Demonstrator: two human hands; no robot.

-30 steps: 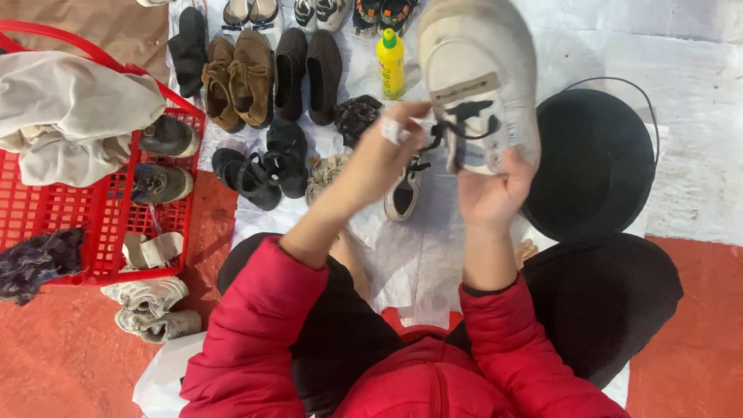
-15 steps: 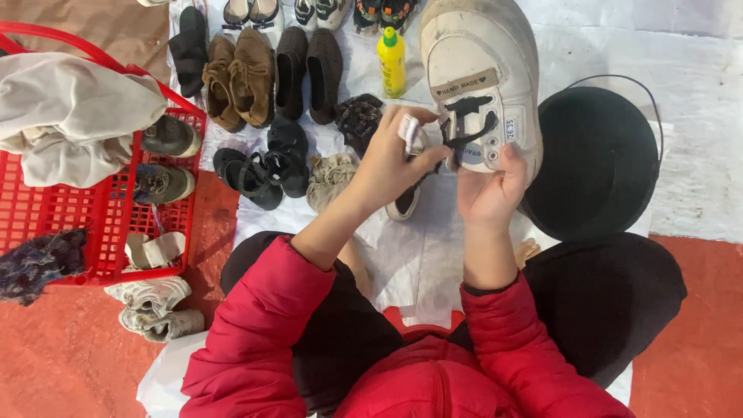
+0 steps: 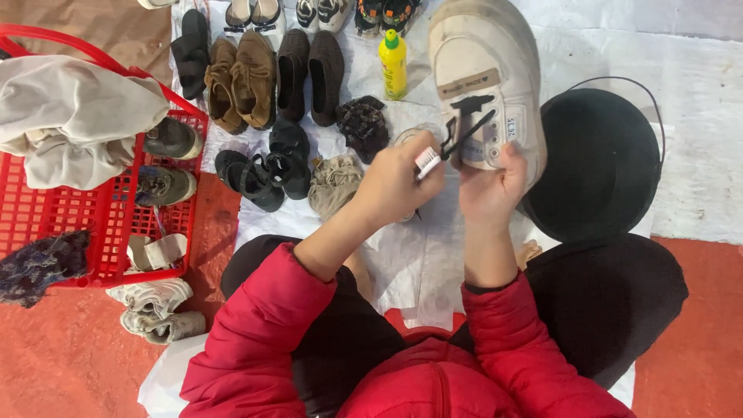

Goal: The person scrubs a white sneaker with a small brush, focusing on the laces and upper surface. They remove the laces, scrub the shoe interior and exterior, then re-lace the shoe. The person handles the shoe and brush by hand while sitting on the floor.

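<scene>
I sit in a red jacket and hold a dirty white sneaker [image 3: 487, 70] up in front of me, its top facing me. My right hand [image 3: 489, 186] grips the sneaker at its heel end. My left hand [image 3: 393, 184] pinches the end of a thin black lace [image 3: 469, 133] that runs up to the shoe's eyelets. A small white piece [image 3: 427, 162] shows at its fingertips; I cannot tell what it is.
A red plastic basket [image 3: 46, 224] at the left holds pale cloths [image 3: 70, 116] and shoes. Rows of brown, black and grey shoes [image 3: 255, 77] lie on a white sheet [image 3: 696, 155], with a yellow bottle [image 3: 393, 66]. A black bucket [image 3: 600, 162] stands at the right.
My left hand has drawn down and toward me, pulling the black lace out from the sneaker. The right hand keeps hold of the shoe.
</scene>
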